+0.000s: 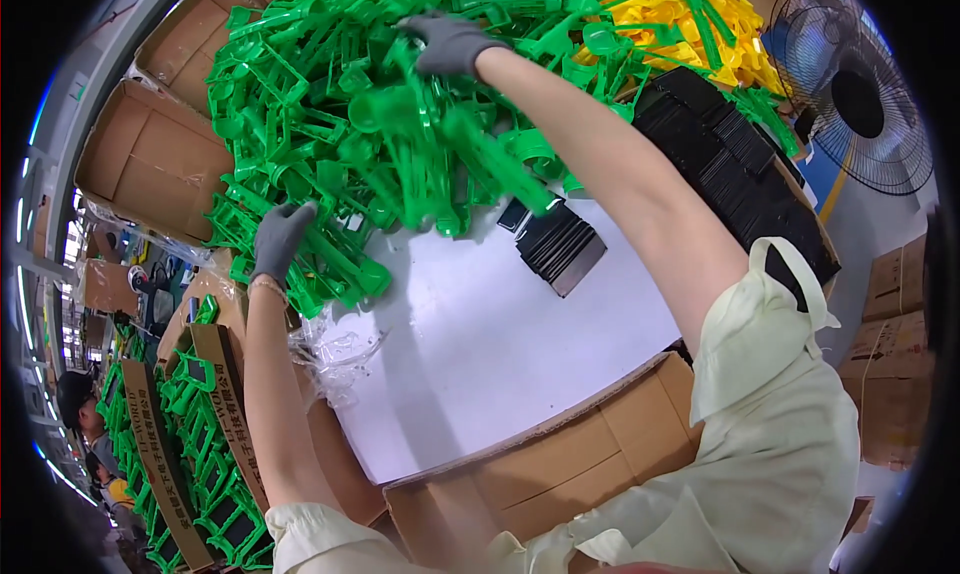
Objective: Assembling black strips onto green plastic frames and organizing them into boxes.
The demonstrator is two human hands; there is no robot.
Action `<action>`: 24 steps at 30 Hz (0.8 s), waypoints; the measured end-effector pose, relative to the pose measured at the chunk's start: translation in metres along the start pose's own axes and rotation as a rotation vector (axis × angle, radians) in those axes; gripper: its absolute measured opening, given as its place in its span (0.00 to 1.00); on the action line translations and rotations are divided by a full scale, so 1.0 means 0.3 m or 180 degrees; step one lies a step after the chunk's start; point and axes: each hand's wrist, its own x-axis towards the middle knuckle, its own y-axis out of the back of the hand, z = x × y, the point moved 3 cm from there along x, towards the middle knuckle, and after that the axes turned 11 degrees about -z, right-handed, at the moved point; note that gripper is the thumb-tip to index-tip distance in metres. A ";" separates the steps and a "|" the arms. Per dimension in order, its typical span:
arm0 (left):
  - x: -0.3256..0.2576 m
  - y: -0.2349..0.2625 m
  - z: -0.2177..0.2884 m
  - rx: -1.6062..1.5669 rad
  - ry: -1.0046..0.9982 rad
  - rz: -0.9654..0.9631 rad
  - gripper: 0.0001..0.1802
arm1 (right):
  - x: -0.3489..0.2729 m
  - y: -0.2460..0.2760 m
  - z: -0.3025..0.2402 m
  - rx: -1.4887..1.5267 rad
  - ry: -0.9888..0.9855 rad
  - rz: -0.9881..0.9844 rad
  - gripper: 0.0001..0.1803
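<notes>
A large heap of green plastic frame-like parts (290, 104) covers the far half of a white table (510, 374). My left hand (283, 236), in a grey glove, is closed around green parts at the heap's near left edge. Farther back, my right hand (445, 44), also grey-gloved, reaches over the heap with its fingers curled on green parts; its fingertips are partly hidden. Below it, several green parts (430, 164) are smeared by motion. A small stack of thin black panels (560, 246) lies on the table at the heap's near edge.
Yellow parts (690, 29) are piled at the far right, beside a long stack of black panels (730, 154) and a fan (858, 104). A cardboard box (550, 454) lies before me. Crumpled clear plastic (335, 359) and boxed green parts (215, 454) are at left.
</notes>
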 end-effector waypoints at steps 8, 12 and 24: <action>-0.200 -0.041 -0.008 -0.0073 0.0053 0.0013 0.26 | -0.075 -0.284 -0.289 0.0572 0.1036 -0.0425 0.38; -0.324 -0.001 0.000 0.0395 0.0313 -0.0001 0.25 | -0.160 -0.326 -0.430 -0.0079 0.1477 -0.1243 0.36; -0.254 0.076 0.312 0.1594 -0.1710 0.1790 0.26 | -0.712 0.009 -0.026 -0.0415 0.1608 -0.0332 0.10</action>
